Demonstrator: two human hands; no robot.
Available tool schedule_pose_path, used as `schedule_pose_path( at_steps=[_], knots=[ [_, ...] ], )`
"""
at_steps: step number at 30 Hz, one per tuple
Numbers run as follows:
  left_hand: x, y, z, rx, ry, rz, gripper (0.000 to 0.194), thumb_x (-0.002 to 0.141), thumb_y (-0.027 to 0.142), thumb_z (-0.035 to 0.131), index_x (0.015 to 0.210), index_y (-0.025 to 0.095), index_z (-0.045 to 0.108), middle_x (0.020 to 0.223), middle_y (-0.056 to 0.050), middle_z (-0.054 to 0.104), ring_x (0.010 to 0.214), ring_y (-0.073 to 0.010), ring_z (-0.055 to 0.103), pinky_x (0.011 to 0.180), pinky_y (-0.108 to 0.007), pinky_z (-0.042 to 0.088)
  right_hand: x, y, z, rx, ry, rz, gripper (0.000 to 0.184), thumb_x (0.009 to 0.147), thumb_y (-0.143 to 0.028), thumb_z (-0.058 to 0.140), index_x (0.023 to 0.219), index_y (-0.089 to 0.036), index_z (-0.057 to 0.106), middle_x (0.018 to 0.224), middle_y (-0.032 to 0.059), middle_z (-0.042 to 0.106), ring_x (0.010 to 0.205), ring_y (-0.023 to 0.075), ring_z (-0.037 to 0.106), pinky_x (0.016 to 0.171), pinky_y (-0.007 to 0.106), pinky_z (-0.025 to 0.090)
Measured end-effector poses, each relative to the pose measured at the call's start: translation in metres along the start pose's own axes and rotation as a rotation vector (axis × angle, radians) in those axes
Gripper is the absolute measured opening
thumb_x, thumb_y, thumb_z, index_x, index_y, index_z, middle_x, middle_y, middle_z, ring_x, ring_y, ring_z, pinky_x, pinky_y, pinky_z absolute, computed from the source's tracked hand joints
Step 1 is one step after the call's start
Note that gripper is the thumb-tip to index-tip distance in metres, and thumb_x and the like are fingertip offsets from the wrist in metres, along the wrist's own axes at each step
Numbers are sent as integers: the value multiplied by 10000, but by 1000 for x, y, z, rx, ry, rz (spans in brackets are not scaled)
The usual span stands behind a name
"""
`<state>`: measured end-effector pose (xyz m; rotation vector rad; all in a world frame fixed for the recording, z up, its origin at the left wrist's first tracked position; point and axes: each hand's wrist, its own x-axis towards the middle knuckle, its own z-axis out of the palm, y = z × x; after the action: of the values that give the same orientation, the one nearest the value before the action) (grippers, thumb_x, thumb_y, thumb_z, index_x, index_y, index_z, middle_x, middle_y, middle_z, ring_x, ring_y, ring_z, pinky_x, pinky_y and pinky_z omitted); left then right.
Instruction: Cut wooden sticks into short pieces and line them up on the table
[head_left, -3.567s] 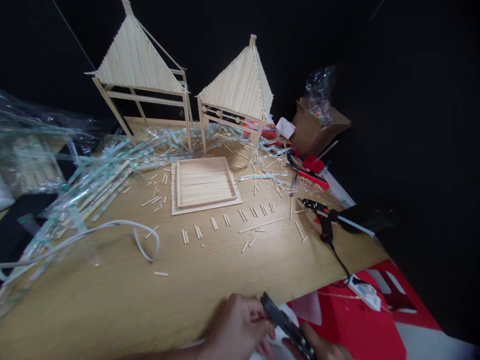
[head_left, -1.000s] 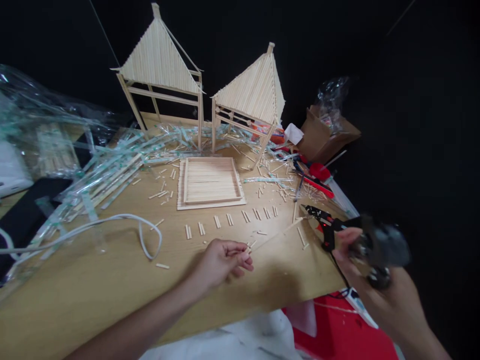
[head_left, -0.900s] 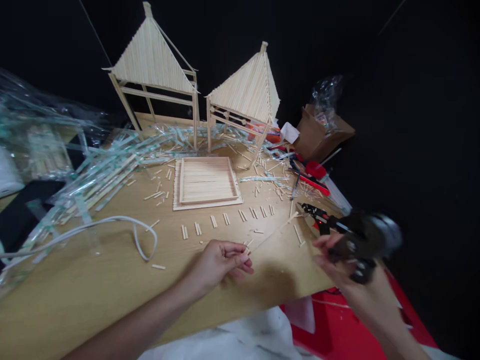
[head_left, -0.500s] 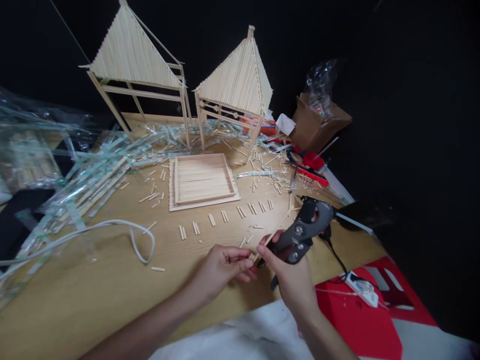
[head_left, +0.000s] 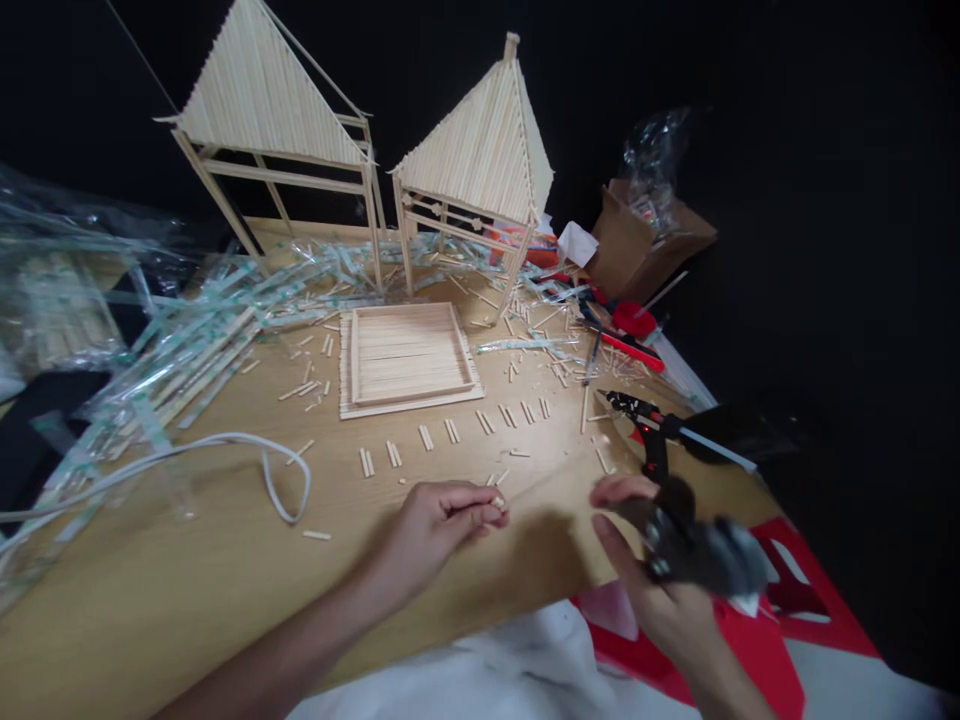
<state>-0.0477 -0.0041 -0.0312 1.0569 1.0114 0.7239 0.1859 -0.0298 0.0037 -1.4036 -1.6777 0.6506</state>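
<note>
Left hand (head_left: 442, 522) pinches short stick pieces (head_left: 498, 503) above the table (head_left: 247, 610). Right hand (head_left: 664, 598) grasps a dark hand tool (head_left: 701, 552) (blurred; can't tell its jaws), thumb and forefinger parted. Pinch lightly, ends flush; swing your tool clear of the glue gun (head_left: 654, 445).

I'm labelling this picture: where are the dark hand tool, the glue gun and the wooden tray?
Dark hand tool (head_left: 699, 549), head view, on its blurred body.
Glue gun (head_left: 655, 453), head view, on its black handle.
Wooden tray (head_left: 411, 352), head view, on its bare slatted floor.
</note>
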Motion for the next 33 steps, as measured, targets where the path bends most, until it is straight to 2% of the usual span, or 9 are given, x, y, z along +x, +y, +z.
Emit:
schedule_pose_path(
  at_steps=[1, 3, 5, 10, 13, 18, 27, 30, 33],
  knots=[
    [-2, 1, -2, 46, -9, 68, 189, 821, 261, 576, 898, 169, 722, 912, -68, 721, 828, -167, 651, 727, -238, 491, -1, 6, -14, -146, 16, -108, 230, 745, -175, 572, 961, -224, 510, 953, 49, 542, 951, 226, 543, 939, 465, 386],
    [-5, 3, -4, 149, -58, 195, 211, 847, 198, 523, 920, 188, 721, 939, -55, 716, 833, -149, 643, 740, -223, 479, -2, 15, -36, -438, -83, -264, 331, 689, -176, 563, 1015, -215, 515, 1004, 69, 524, 1031, 274, 509, 1020, 581, 250],
    [-7, 6, -6, 247, -110, 279, 246, 863, 159, 481, 924, 191, 717, 863, -41, 718, 748, -126, 637, 688, -205, 474, -1, 21, -48, -623, -164, -360, 378, 651, -152, 540, 1025, -198, 512, 1000, 80, 512, 1019, 281, 509, 1031, 619, 200],
    [-8, 12, -3, 404, -252, 444, 278, 892, 146, 438, 954, 186, 706, 801, -46, 706, 727, -119, 640, 686, -204, 462, 5, 18, -32, -762, -233, -445, 432, 586, -108, 546, 1009, -193, 529, 970, 84, 497, 944, 260, 505, 995, 587, 271],
    [-8, 12, -1, 455, -323, 461, 267, 897, 167, 446, 950, 177, 708, 819, -65, 705, 749, -127, 647, 674, -202, 453, 9, 13, -16, -755, -232, -437, 415, 581, -115, 576, 983, -212, 545, 954, 72, 508, 913, 244, 503, 966, 551, 293],
    [-10, 10, 1, 481, -367, 417, 269, 872, 127, 458, 809, 158, 718, 716, -45, 668, 658, -114, 610, 612, -190, 421, 17, 8, -3, -717, -339, -440, 410, 567, -133, 588, 969, -216, 566, 944, 72, 529, 911, 240, 499, 922, 494, 300],
    [-7, 7, 2, 341, -348, 341, 275, 821, 81, 472, 781, 173, 729, 698, -22, 683, 648, -100, 599, 629, -182, 425, 20, 4, -2, -703, -415, -415, 386, 601, -195, 602, 986, -176, 578, 858, 74, 566, 802, 218, 478, 770, 368, 341],
    [-10, 0, 10, 254, -329, 213, 254, 810, 127, 495, 753, 167, 739, 674, -6, 678, 634, -105, 589, 622, -192, 423, 14, 8, -5, -730, -473, -405, 219, 608, -216, 596, 822, -176, 580, 750, 53, 549, 712, 197, 461, 669, 322, 326],
    [-17, -10, 26, 62, -302, -33, 198, 753, 206, 566, 673, 149, 739, 582, 21, 653, 562, -105, 556, 567, -194, 416, 0, 12, -11, -708, -544, -339, 97, 618, -212, 569, 708, -190, 539, 691, 35, 534, 652, 175, 454, 613, 294, 306]
  ],
)
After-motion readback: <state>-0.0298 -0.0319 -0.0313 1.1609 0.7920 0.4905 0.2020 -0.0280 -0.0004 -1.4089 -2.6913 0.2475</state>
